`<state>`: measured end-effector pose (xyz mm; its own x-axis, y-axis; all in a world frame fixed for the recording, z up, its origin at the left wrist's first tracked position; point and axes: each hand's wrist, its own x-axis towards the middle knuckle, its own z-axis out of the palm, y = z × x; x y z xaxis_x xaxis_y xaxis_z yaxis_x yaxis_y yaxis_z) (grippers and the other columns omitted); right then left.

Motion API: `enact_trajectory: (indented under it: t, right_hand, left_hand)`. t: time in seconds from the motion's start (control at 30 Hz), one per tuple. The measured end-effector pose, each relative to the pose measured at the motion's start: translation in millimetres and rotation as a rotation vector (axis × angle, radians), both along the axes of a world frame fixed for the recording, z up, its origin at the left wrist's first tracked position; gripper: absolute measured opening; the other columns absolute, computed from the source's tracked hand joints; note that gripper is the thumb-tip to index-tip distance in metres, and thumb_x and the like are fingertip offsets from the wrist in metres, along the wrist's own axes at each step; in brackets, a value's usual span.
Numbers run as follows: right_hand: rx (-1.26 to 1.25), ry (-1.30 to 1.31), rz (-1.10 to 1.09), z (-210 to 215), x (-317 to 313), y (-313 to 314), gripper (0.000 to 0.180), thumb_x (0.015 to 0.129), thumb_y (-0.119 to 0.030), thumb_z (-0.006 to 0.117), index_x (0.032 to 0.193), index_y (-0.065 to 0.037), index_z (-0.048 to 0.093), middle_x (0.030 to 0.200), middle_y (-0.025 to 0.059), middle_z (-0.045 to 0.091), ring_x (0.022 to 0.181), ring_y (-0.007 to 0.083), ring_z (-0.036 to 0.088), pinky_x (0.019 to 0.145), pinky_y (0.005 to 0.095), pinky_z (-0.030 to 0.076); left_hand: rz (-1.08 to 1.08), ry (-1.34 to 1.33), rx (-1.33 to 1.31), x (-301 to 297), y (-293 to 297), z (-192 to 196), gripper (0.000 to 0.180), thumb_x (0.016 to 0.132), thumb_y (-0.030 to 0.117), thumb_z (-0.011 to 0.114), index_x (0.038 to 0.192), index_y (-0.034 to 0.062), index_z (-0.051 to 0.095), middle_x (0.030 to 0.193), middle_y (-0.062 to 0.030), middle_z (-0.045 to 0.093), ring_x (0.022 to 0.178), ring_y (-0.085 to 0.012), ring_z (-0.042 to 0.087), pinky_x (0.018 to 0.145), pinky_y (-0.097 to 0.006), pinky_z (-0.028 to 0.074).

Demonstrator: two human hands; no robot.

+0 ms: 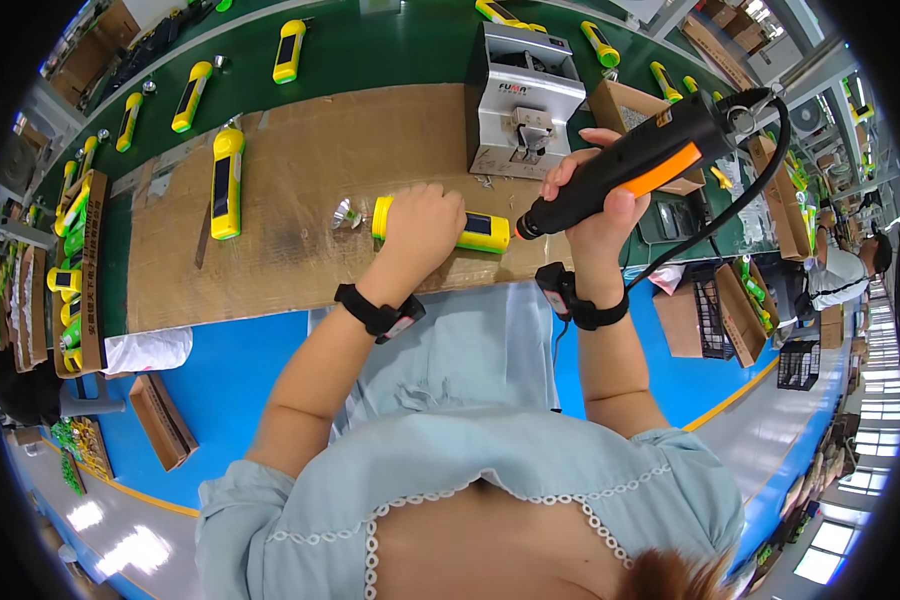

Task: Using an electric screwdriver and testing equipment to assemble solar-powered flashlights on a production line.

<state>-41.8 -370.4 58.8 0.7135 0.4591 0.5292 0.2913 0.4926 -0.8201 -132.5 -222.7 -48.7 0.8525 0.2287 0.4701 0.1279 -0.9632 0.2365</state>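
My left hand (422, 230) grips a yellow flashlight (482, 231) lying on a brown cardboard sheet (300, 180); its silver reflector head (347, 213) points left. My right hand (595, 205) holds a black and orange electric screwdriver (638, 163), its tip down at the flashlight's right end. A black cable (745, 190) runs from the tool's top. Both wrists wear black straps.
A grey screw feeder machine (523, 100) stands behind the hands. Another yellow flashlight (226, 183) lies on the cardboard's left. Several more ride the green belt (370, 50) beyond. Cardboard boxes (625, 105) sit at right, crates of parts at left. Another person (840, 270) works far right.
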Motion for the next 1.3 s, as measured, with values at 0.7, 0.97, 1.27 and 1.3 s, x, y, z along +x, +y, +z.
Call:
enact_trajectory:
  t: [0.7, 0.97, 1.27, 1.3]
  right_hand:
    - [0.084, 0.073, 0.013, -24, -10, -3, 0.074, 0.062, -0.06, 0.076, 0.096, 0.0, 0.047, 0.068, 0.0111, 0.056, 0.058, 0.0197, 0.058, 0.056, 0.0303, 0.051]
    - [0.124, 0.077, 0.028, -28, -3, -5, 0.074, 0.062, -0.061, 0.075, 0.095, -0.001, 0.046, 0.068, 0.0105, 0.055, 0.058, 0.0201, 0.058, 0.055, 0.0315, 0.051]
    - [0.112, 0.014, 0.172, -23, 12, 0, 0.081, 0.061, -0.069, 0.069, 0.103, -0.006, 0.041, 0.074, 0.0107, 0.054, 0.062, 0.0209, 0.055, 0.06, 0.0349, 0.049]
    - [0.115, 0.021, 0.178, -23, 12, 1, 0.081, 0.061, -0.07, 0.069, 0.103, -0.006, 0.042, 0.074, 0.0107, 0.054, 0.062, 0.0208, 0.055, 0.059, 0.0349, 0.048]
  left_hand:
    - [0.036, -0.106, 0.036, -10, -9, -5, 0.007, 0.075, 0.015, 0.059, 0.076, 0.0095, 0.055, 0.074, -0.0055, 0.053, 0.074, -0.0236, 0.053, 0.065, -0.036, 0.042]
    - [0.025, -0.132, 0.011, -10, -8, -3, 0.007, 0.076, 0.017, 0.059, 0.076, 0.0099, 0.058, 0.072, -0.0056, 0.053, 0.075, -0.0237, 0.055, 0.066, -0.036, 0.044]
    - [0.022, 0.006, -0.185, -1, 2, 6, 0.033, 0.082, 0.023, 0.055, 0.058, 0.0032, 0.061, 0.065, -0.0118, 0.055, 0.056, -0.0318, 0.057, 0.054, -0.044, 0.046]
    - [0.026, 0.006, -0.188, 0, 3, 6, 0.033, 0.082, 0.023, 0.055, 0.058, 0.0032, 0.061, 0.065, -0.0118, 0.055, 0.056, -0.0318, 0.057, 0.054, -0.044, 0.046]
